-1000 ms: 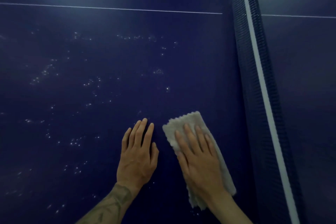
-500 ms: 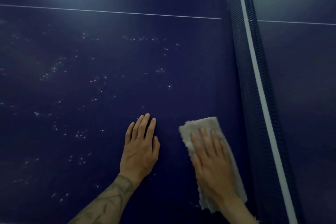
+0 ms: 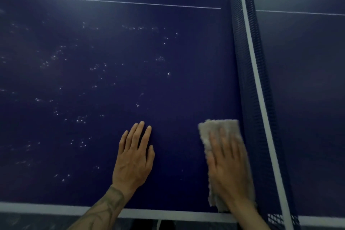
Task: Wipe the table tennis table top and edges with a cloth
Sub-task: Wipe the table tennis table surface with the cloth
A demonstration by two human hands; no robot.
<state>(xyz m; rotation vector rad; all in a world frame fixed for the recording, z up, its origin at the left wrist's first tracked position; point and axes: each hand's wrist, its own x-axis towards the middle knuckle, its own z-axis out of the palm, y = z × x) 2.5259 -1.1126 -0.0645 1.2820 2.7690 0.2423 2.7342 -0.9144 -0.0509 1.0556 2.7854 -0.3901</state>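
The dark blue table tennis table top (image 3: 112, 80) fills the view, speckled with small droplets across its left and middle. A folded grey-white cloth (image 3: 218, 129) lies flat on it close to the net. My right hand (image 3: 228, 166) presses on the cloth with straight fingers, blurred by motion. To its left, my left hand (image 3: 133, 158) rests flat on the bare surface, fingers straight and together, holding nothing.
The net (image 3: 252, 80) with its white top band runs from top centre to bottom right, right beside the cloth. A white centre line (image 3: 112, 2) crosses the far side. The table's near white edge line (image 3: 46, 208) shows at the bottom, with dark floor below.
My right hand has slid the cloth to the right, up against the net. The left hand stays planted. The view has shifted so the table's near edge now shows.
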